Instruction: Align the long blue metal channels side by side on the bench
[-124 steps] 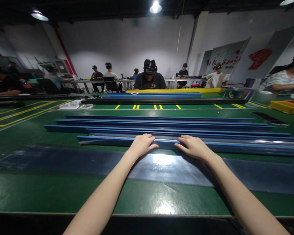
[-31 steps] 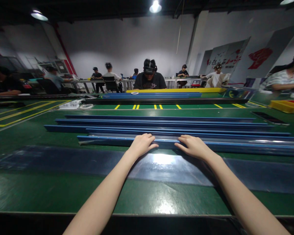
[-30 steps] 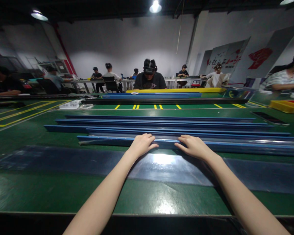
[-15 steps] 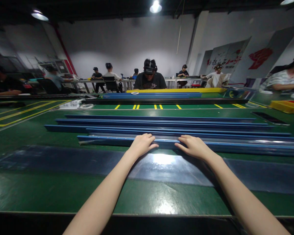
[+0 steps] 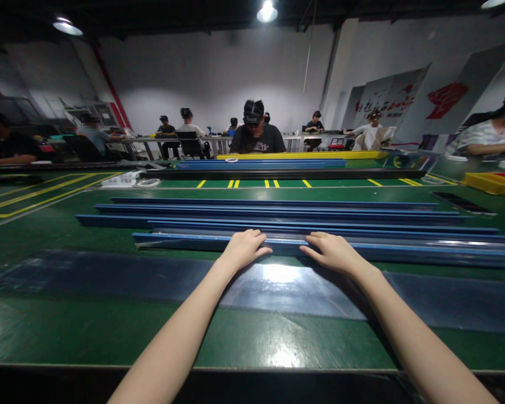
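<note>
My left hand (image 5: 247, 247) rests on the nearest long blue channel strip (image 5: 180, 241), its fingers over the top edge and its thumb on the near side. A short way to the right, my right hand (image 5: 329, 249) grips the same strip in a mirrored pose, thumb pointing inward. Fingertips of both hands are partly hidden behind the edge. In front of the strip a clear, bluish flat sheet (image 5: 109, 278) lies across the green table (image 5: 109, 336), passing under my forearms.
Several more blue channel strips (image 5: 122, 209) lie parallel just beyond. Farther back are a black strip (image 5: 278, 174), a yellow strip (image 5: 303, 155) and a phone (image 5: 463, 203). A yellow tray (image 5: 494, 183) stands at right. A person in a dark shirt (image 5: 258, 140) sits opposite.
My hands and the strips have not visibly moved. The head of the person opposite has turned and shifted slightly to the left.
</note>
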Motion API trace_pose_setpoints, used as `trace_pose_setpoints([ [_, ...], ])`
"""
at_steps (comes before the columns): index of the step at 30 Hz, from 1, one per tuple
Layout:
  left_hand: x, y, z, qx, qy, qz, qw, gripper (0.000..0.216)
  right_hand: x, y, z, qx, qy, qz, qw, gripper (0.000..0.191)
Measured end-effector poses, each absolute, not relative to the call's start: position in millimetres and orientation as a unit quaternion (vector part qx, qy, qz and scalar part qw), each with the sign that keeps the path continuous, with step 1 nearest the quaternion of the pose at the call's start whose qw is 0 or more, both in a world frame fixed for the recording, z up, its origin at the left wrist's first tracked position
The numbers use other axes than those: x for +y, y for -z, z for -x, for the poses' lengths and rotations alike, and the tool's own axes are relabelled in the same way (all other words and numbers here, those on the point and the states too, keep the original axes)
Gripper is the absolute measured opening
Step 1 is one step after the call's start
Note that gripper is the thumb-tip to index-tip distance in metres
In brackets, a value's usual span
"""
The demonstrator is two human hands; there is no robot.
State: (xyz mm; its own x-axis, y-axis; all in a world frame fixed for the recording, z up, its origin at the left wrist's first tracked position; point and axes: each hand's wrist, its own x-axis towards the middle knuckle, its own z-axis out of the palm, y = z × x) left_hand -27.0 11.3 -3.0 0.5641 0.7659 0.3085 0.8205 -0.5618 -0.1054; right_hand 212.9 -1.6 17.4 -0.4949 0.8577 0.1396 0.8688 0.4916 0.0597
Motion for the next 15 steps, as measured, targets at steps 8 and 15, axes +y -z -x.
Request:
trace_pose_setpoints([
  [8, 11.0, 2.8, 27.2, -0.455, 0.115, 0.875, 0.117, 0.031, -1.9, -18.5, -212.2, -0.861, 0.055, 0.505, 0.042, 0.041],
  [15, 10.5, 1.9, 26.3, -0.456, 0.109, 0.875, 0.118, 0.033, -0.7, -17.2, -212.8, -0.862, 0.056, 0.502, 0.042, 0.042],
])
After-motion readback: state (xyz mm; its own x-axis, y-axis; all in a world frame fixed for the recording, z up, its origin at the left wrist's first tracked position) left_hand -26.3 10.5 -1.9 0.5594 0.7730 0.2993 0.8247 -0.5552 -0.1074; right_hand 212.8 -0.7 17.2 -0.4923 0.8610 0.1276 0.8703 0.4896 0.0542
